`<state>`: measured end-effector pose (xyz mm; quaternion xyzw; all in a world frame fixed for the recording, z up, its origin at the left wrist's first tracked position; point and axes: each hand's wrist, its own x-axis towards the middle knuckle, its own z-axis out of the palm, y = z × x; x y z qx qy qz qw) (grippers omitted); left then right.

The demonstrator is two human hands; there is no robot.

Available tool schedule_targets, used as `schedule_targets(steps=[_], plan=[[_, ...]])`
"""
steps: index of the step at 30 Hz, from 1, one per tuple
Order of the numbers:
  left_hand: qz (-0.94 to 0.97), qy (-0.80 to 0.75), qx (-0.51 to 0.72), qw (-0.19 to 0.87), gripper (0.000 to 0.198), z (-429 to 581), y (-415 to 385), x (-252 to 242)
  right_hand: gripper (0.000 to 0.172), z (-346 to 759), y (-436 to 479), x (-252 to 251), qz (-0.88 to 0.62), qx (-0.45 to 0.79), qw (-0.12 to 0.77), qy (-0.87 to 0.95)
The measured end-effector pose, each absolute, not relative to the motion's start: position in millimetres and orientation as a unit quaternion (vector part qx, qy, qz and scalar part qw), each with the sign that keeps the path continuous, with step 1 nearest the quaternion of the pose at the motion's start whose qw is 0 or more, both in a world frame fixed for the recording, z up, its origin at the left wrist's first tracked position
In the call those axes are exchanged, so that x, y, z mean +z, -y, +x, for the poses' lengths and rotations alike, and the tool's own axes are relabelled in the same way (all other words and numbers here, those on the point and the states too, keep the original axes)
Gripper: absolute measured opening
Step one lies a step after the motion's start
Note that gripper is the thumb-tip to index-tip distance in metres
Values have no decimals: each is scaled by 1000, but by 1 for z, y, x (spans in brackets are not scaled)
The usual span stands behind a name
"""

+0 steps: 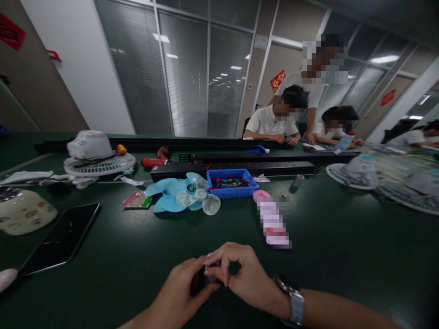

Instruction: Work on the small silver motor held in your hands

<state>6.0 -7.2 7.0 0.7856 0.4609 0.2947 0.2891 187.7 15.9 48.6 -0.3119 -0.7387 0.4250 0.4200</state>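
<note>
Low in the middle of the head view, my two hands meet just over the green table (325, 256). My left hand (180, 290) curls its fingers and thumb around a small object with dark and pale, shiny parts (207, 269), mostly hidden by the fingers. The thumb and index finger of my right hand (250, 276) pinch at the same spot, forming a ring. A watch (291, 297) is on the right wrist. Beyond the hands lie light blue fan blades (168, 203) and a blue bin (233, 193) with red and green wires.
A tablet (63, 237) lies left. Behind stand a red drill (156, 160), a white fan housing (89, 146) and long black bars (236, 170). A small metal cylinder (297, 181) and a blurred pink-and-white item (272, 221) sit right. Several people are across the table.
</note>
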Motion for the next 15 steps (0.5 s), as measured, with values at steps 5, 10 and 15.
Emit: schedule_targets(steps=[5, 10, 15], plan=[[783, -463, 293, 295, 28, 5, 8, 3, 31, 191, -18, 51, -303, 390, 417, 763], [786, -463, 286, 295, 29, 5, 7, 2, 32, 194, -23, 53, -306, 377, 396, 780], [788, -458, 286, 296, 27, 6, 7, 8, 31, 194, -22, 52, -280, 374, 398, 789]])
